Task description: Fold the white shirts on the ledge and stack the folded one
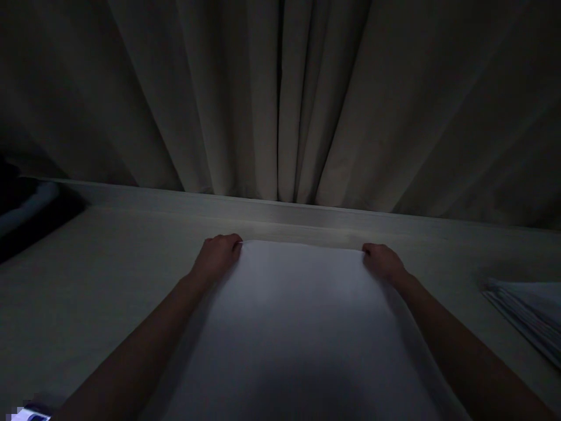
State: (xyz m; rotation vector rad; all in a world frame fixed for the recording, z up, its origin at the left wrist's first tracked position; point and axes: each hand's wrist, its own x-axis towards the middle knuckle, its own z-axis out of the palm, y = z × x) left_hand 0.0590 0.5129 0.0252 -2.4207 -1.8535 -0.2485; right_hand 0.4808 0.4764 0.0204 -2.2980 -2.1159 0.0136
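Note:
A white cloth [302, 298] is stretched out between my two hands, its far edge pulled nearly straight. My left hand [220, 251] is closed on the cloth's far left corner. At the far right corner, the fingers of my right hand [382, 260] pinch the cloth. The cloth runs back toward me between my forearms and out of the bottom of the view. Its near end is out of sight. The light is dim, so finer details of the fabric do not show.
Beneath lies a pale flat surface [131, 251] with a raised ledge [307, 211] along its back. Long curtains [236, 105] hang behind. At right sits a stack of folded cloths [526, 304]. A dark object [48, 216] stands at left; a lit item [30, 414] shows bottom left.

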